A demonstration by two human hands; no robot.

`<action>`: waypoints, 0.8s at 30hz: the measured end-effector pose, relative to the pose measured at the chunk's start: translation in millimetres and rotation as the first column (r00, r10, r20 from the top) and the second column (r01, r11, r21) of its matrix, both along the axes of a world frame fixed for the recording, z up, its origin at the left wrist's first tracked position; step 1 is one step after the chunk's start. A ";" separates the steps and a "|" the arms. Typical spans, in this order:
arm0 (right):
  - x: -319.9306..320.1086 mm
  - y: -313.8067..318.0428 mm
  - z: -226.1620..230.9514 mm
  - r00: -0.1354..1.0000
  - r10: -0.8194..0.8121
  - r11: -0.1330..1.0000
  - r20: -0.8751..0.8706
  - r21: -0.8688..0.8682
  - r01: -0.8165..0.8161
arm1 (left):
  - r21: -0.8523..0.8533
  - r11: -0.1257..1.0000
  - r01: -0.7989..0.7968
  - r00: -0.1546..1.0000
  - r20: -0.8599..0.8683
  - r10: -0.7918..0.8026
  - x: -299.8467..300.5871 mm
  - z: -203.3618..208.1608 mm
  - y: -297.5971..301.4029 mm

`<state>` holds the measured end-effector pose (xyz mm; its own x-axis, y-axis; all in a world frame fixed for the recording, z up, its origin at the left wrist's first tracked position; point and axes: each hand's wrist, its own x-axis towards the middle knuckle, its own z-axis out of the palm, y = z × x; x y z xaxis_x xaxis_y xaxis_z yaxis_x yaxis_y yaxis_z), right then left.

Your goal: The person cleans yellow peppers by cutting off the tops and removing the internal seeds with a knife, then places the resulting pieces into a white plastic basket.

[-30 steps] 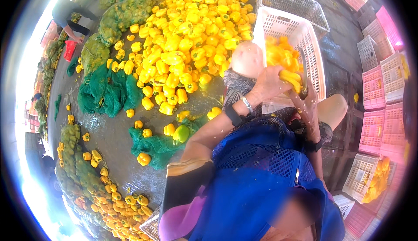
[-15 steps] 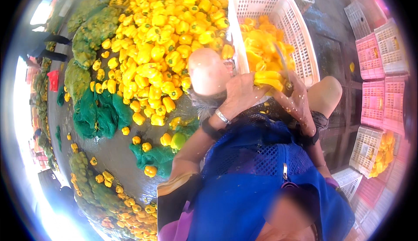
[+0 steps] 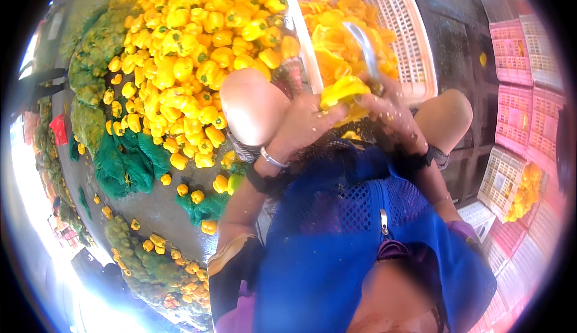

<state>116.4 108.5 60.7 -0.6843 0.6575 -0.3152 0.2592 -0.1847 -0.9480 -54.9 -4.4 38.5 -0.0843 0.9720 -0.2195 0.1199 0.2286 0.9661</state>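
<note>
Hands: I count two, the left hand and the right hand.
Knife: one only.
Held yellow pepper: one.
Basket near the knees: one; the cut pieces inside are too many for counting.
Pile of whole peppers: one, with peppers more than I can count.
Green pepper: one.
Bare knees: two.
Bracelet: one.
Pink crates: several, their exact number I cannot tell from here.

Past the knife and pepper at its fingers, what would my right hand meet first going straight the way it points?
Your right hand would likely meet the yellow pepper pieces in the crate, though depth is unclear.
</note>
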 end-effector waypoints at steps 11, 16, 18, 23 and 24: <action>3.7 4.8 -13.4 0.880 -0.457 0.753 -0.126 -0.581 0.307 | 0.151 0.957 -0.249 0.958 0.183 0.221 16.3 17.3 25.4; 8.8 24.8 -24.4 0.907 -0.414 0.889 0.078 -0.179 0.421 | 0.376 0.904 -0.203 0.807 -0.458 0.372 16.3 11.7 31.0; 7.5 18.2 -21.8 0.929 -0.369 0.925 -0.023 -0.111 0.364 | 0.367 0.923 -0.115 0.728 -0.601 0.330 18.2 19.4 35.4; 9.0 9.0 -10.8 0.994 -0.085 0.985 -0.069 0.143 0.094 | 0.314 0.949 0.027 0.580 -0.778 0.241 23.7 1.2 38.0; 7.1 3.1 -6.5 0.997 -0.078 0.995 0.000 0.061 0.078 | 0.293 0.954 0.057 0.541 -0.812 0.217 27.5 6.6 38.4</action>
<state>123.5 111.7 54.2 -0.6295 0.7267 -0.2750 0.2489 -0.1467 -0.9574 -27.4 33.9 45.1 -0.1748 0.9542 0.2428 0.8883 0.0465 0.4569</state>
